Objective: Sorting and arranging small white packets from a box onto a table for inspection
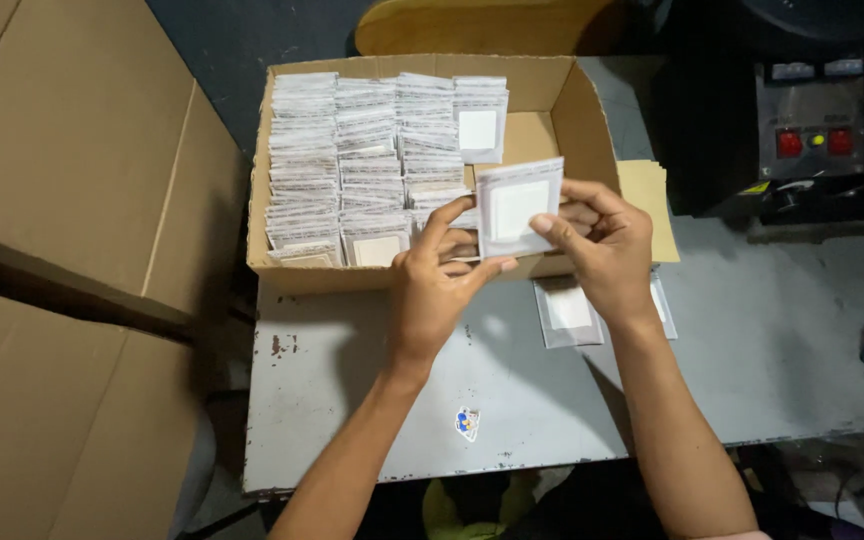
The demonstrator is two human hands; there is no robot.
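White-centred clear packet [518, 206] is pinched between left hand [439, 290] and right hand [602, 250]; behind the grip, a cardboard box [572, 120] is filled with stacked packets [352, 160].

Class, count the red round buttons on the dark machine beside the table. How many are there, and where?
2. Both sit on the grey control panel of the dark machine at upper right: one red button on the left, the other red button on the right. Others may be hidden.

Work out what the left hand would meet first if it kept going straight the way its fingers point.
Probably the small white packet the left hand already touches; beyond that, the cardboard box interior. Depth is unclear.
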